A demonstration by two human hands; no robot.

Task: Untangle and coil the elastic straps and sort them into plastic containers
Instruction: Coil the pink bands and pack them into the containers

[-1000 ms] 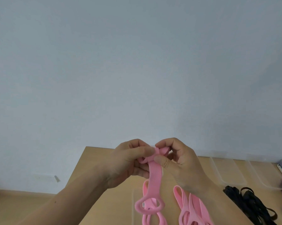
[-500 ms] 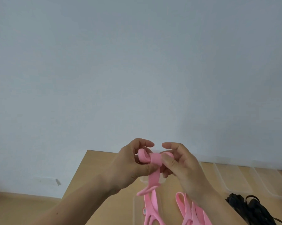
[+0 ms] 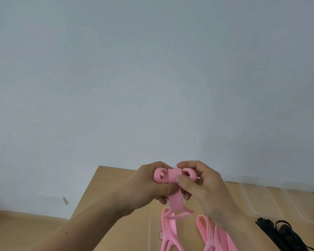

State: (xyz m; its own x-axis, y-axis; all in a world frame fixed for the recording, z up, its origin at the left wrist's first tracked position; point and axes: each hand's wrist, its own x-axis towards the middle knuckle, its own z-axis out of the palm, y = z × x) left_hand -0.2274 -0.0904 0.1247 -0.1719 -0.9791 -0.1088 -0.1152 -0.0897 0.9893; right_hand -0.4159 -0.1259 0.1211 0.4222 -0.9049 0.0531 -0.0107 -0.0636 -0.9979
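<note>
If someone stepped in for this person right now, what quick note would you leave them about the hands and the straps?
Left hand: pinches one side of the half-coiled pink strap.
Right hand: pinches the other side, thumb on the wrap.
Its tail hangs toward the table. More loose pink straps lie below; black straps lie right, beside clear containers.
Done: coil begun. Left: finish it, box it, then coil the rest.

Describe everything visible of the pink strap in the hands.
The pink strap is a flat, matte, elastic-looking band held above the table. Its top is wound into a bow-like coil, a loop at each side, one wrap across the middle. The left hand and right hand pinch it; its tail hangs down.
</note>
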